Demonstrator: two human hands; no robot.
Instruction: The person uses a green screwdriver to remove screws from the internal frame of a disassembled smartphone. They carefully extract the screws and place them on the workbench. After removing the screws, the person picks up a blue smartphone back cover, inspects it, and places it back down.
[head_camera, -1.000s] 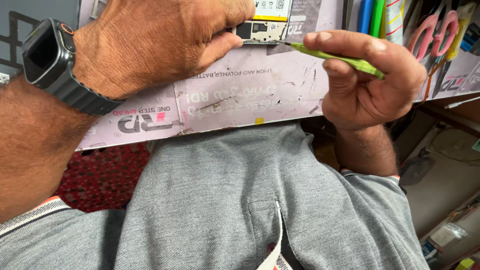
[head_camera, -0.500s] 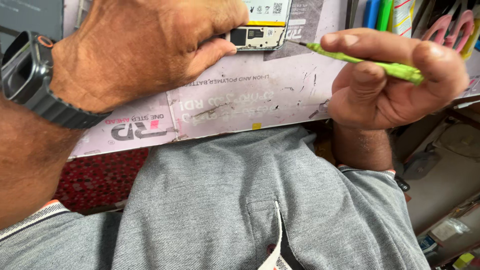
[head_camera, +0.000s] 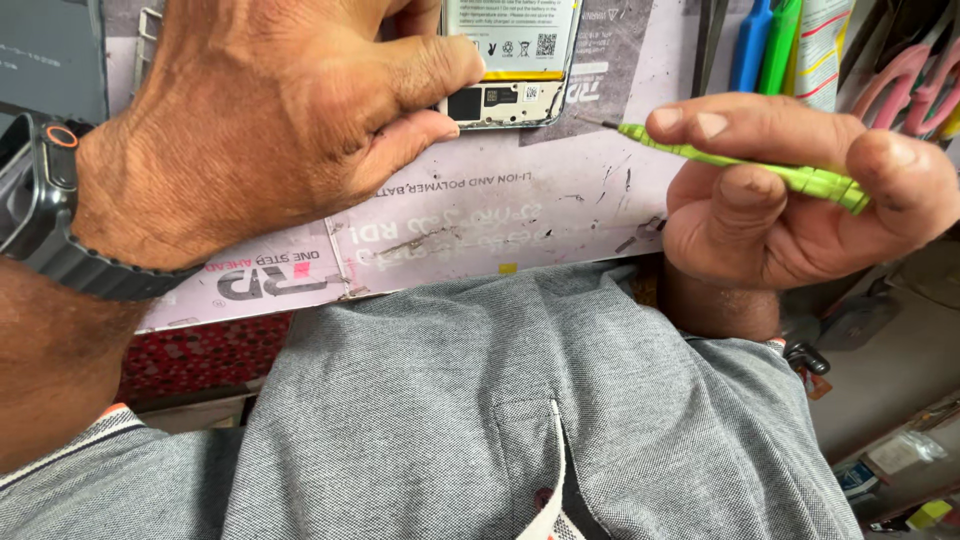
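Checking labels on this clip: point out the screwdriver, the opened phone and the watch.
Screwdriver (head_camera: 740, 165): head view, middle of the green handle.
Phone (head_camera: 510, 60): head view, exposed battery inside the open back.
Watch (head_camera: 45, 195): head view, dark case on the left wrist.

My pale pink printed work mat (head_camera: 480, 215) covers the bench, scratched and scuffed, with one small yellow mark near its front edge. Beyond its far right corner I note blue and green plastic tool handles (head_camera: 765, 45) side by side, then pink-handled scissors (head_camera: 915, 80) further right. My grey knit shirt (head_camera: 520, 420) fills the foreground. A dark smartwatch (head_camera: 45, 215) sits on my wrist.
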